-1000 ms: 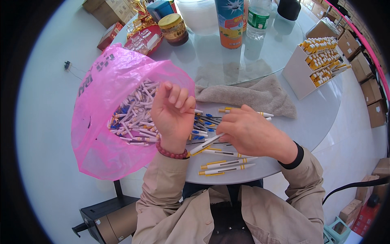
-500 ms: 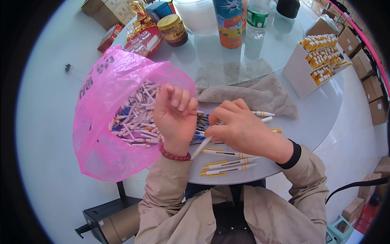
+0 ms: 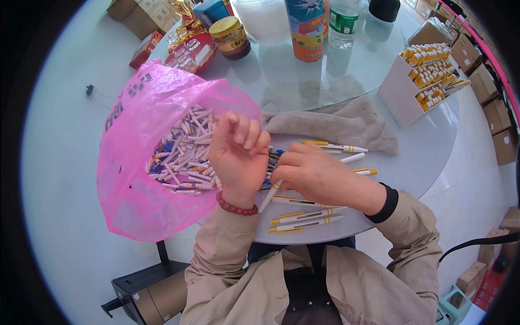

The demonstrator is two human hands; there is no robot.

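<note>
My left hand (image 3: 238,157) is turned palm up, its fingers loosely curled and apart, with nothing visible in them; a red bead bracelet rings its wrist. Just right of it, the fingers of my right hand (image 3: 309,170) pinch a white pen barrel (image 3: 269,197) that slants down toward my left wrist. Between the hands, dark and blue-tipped refills (image 3: 273,157) lie partly hidden. White pens with yellow clips (image 3: 306,224) rest near the table's front edge. A pink plastic bag (image 3: 122,184) full of pen parts (image 3: 187,146) gapes beside my left hand.
Behind my hands lies a grey-brown cloth (image 3: 336,124), with a white pen (image 3: 346,147) along its near edge. A white stepped rack (image 3: 398,95) of yellow-and-white pens stands at right. Farther back are a jar (image 3: 231,40), a tall can (image 3: 306,32) and a bottle (image 3: 343,27).
My left hand has shifted slightly right. My right hand has dipped a little; the white barrel in its fingers is steeper and now shows a yellow-banded end.
</note>
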